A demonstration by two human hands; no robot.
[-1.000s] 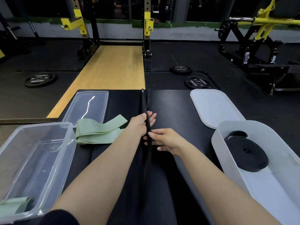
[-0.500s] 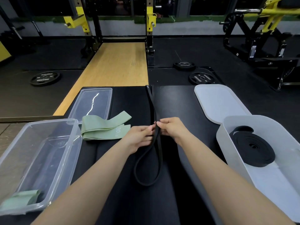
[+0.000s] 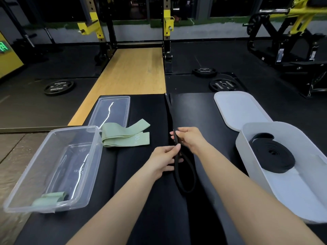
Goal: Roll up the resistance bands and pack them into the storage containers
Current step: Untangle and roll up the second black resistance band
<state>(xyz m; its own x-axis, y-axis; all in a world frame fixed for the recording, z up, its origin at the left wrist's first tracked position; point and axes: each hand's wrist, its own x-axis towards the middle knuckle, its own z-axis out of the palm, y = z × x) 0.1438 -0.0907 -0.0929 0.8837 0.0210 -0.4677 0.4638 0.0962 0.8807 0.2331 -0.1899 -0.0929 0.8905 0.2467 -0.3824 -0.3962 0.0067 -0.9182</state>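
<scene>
A long black resistance band (image 3: 184, 175) lies lengthwise along the middle of the black mat (image 3: 155, 218), its near end folded into a loop. My left hand (image 3: 163, 160) pinches the band at the loop's left side. My right hand (image 3: 189, 138) grips it just beyond. A flat green band (image 3: 123, 135) marked 30 LB lies to the left. The clear box (image 3: 35, 167) at left holds a rolled green band (image 3: 49, 200). The white tub (image 3: 300, 195) at right holds a coiled black band (image 3: 272, 154).
A clear lid (image 3: 113, 110) lies behind the green band, and a white lid (image 3: 238, 110) behind the tub. Weight plates (image 3: 58, 86) (image 3: 224, 84) lie on the dark floor. A wooden platform (image 3: 131, 80) and a yellow rack stand beyond the mat.
The band's near end has been drawn up and folded into a loop. My right hand moved farther along the band while my left hand dropped back to pinch the loop.
</scene>
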